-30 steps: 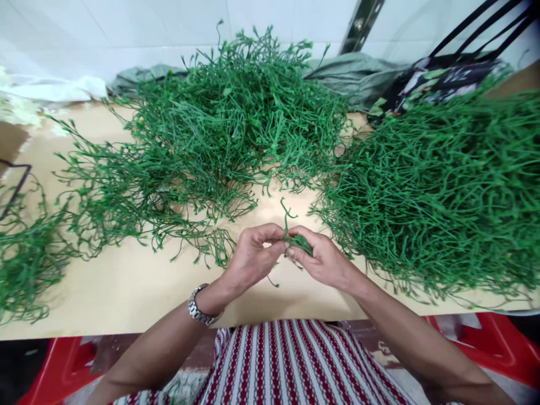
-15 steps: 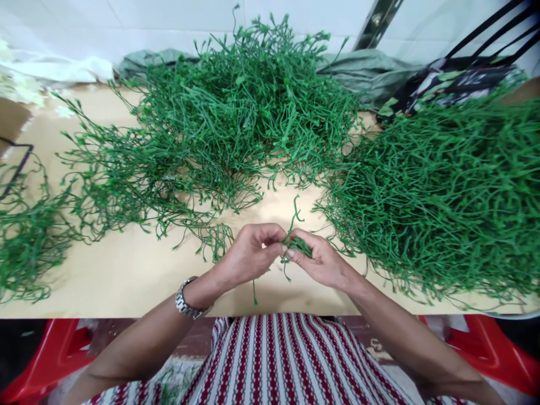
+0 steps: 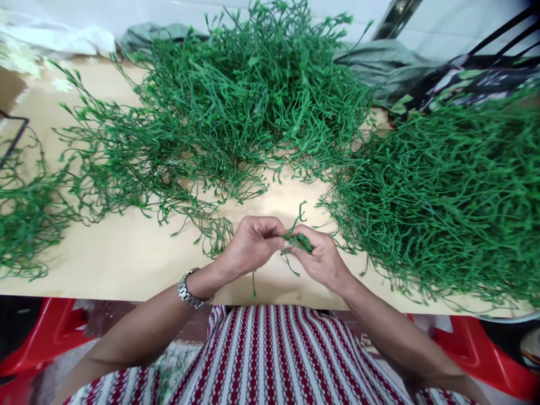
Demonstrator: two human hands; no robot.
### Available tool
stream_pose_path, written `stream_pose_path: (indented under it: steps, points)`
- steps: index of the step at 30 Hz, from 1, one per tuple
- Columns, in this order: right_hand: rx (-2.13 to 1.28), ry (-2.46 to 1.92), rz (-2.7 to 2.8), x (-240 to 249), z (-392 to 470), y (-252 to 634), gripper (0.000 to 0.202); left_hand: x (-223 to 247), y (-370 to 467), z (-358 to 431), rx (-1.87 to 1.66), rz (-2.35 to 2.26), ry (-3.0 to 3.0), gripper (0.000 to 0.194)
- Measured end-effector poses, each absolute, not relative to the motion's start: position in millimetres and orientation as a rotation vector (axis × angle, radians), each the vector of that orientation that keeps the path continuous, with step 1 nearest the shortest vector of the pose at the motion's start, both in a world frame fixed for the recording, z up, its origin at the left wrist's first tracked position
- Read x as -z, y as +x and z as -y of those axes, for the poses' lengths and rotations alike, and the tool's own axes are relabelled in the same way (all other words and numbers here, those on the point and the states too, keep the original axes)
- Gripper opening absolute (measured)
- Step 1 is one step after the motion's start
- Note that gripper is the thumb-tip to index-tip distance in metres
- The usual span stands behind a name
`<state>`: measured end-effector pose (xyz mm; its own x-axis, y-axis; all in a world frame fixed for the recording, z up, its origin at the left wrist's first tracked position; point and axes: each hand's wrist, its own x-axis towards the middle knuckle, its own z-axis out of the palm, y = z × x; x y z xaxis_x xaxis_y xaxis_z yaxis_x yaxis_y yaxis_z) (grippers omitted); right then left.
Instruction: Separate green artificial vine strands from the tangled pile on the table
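Note:
Both hands meet above the front middle of the table. My right hand (image 3: 318, 256) is closed around a small bunch of thin green plastic stems (image 3: 301, 242); part of it is hidden by the fingers. My left hand (image 3: 255, 242), with a metal watch on the wrist, pinches green stem at the edge of that bunch. One stem sticks up above the fingers and another hangs below them. A single stem end (image 3: 254, 286) dangles under my left hand. Close to my left hand lie loose stems (image 3: 216, 233) at the fringe of a tangled heap.
A large heap of green stems (image 3: 253, 101) spans the back. A denser heap (image 3: 447, 202) covers the right, and a smaller pile (image 3: 29, 219) lies far left. A patterned dark bag (image 3: 472, 84) is at back right. Red stools (image 3: 476, 354) stand below the table edge.
The view has tilted slightly, so the table appears higher. My hands remain together on the bunch, with the fingers shifted a little and the upright stem leaning more to the right.

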<state>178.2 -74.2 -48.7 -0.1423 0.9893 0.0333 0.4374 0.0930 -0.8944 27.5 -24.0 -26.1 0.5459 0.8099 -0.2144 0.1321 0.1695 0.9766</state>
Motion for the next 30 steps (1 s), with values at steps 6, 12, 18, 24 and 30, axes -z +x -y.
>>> stream_pose_path:
  steps: [6,12,18,24,30]
  points:
    - [-0.735,-1.371,1.939,54,74,176,0.008,28,20,23,-0.552,-0.876,1.609,0.014]
    - [-0.586,-1.071,2.477,45,74,187,0.015,13,8,20,-0.192,-0.679,1.849,0.017]
    - [-0.686,-0.84,2.628,19,80,187,0.016,-17,6,26,0.086,-0.47,2.034,0.025]
    - [-0.594,-0.799,2.673,-2,86,190,0.016,-37,2,35,0.13,-0.349,2.179,0.021]
    - [-0.528,-1.011,2.75,8,82,193,0.006,-22,7,29,0.062,-0.603,2.199,0.017]
